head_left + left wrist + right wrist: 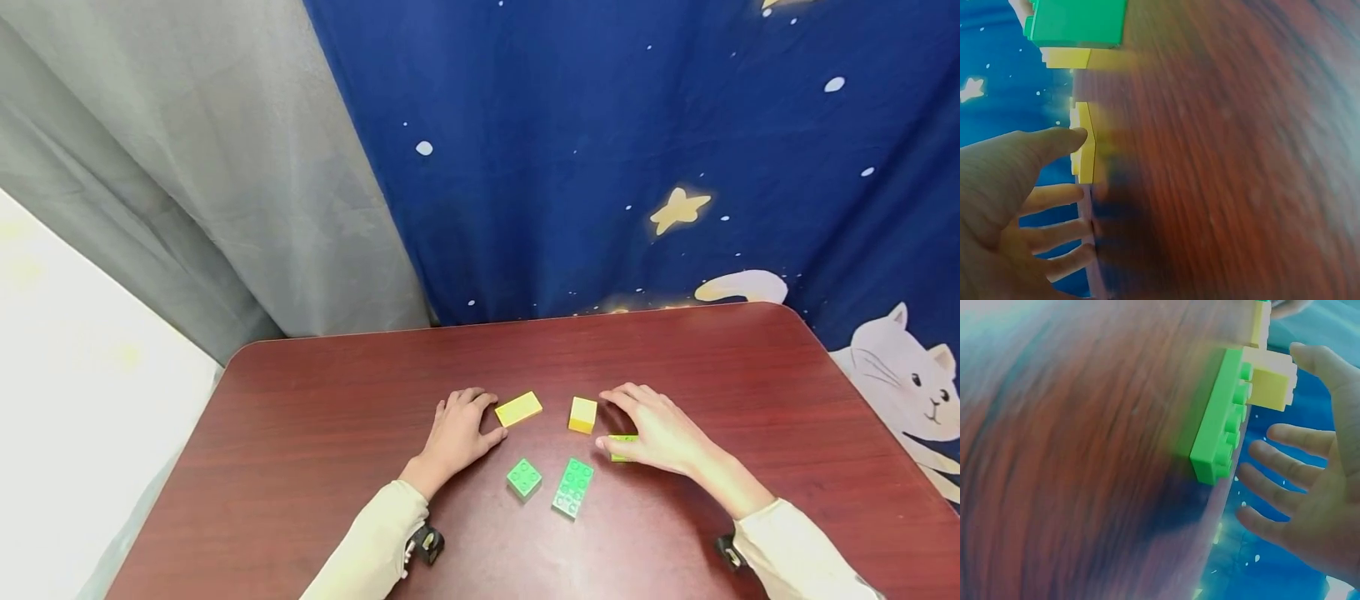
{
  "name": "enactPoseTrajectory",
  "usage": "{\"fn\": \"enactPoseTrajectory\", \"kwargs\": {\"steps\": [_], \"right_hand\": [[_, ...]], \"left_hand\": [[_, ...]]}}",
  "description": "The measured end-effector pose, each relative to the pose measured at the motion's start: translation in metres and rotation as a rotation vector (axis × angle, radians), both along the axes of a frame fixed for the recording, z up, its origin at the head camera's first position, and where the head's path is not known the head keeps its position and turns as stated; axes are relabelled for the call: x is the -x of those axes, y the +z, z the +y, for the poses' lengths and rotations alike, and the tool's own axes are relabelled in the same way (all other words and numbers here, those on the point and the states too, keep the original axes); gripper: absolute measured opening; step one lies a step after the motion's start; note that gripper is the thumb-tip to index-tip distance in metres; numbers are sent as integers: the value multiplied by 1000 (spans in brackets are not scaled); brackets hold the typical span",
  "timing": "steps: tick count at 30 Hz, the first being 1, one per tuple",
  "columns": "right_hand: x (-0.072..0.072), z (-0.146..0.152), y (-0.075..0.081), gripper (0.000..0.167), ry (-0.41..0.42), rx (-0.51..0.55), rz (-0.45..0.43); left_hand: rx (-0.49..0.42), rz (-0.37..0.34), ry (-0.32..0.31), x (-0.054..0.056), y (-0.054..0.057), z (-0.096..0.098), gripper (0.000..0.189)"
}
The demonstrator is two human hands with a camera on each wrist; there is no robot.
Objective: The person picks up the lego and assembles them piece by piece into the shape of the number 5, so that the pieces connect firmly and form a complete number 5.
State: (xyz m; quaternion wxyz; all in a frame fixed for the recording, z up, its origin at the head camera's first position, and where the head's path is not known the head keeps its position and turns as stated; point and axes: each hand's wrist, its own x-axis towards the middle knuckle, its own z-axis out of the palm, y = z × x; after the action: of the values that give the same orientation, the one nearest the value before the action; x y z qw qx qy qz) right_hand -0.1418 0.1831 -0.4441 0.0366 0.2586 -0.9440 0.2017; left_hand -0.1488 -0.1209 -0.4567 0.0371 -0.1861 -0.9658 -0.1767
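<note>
My left hand (459,433) lies at the left end of a flat yellow brick (518,409), thumb and fingers spread around that end. In the left wrist view its thumb (1063,142) overlaps the brick. My right hand (660,429) hovers over a light green brick (622,448) and partly hides it, its fingers apart and holding nothing. A taller yellow block (582,414) stands just left of the right fingertips. Nearer the front lie a square green brick (524,479) and a longer green brick (573,488), studs up.
The bricks lie on a dark red wooden table (315,467) with rounded back corners. Behind it hang a grey curtain (225,167) and a blue curtain (540,167) with stars and a cat. Both wrists carry a small black camera mount.
</note>
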Motion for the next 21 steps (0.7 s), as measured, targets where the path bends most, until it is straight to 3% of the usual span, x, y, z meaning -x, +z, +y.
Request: {"fn": "enactPoseTrajectory", "kwargs": {"steps": [12, 21], "right_hand": [[13, -19, 4, 50, 54, 49, -33], [17, -28, -1, 37, 29, 79, -129]], "left_hand": [[-40, 67, 32, 8, -6, 4, 39], [-130, -25, 13, 9, -7, 4, 35]]}}
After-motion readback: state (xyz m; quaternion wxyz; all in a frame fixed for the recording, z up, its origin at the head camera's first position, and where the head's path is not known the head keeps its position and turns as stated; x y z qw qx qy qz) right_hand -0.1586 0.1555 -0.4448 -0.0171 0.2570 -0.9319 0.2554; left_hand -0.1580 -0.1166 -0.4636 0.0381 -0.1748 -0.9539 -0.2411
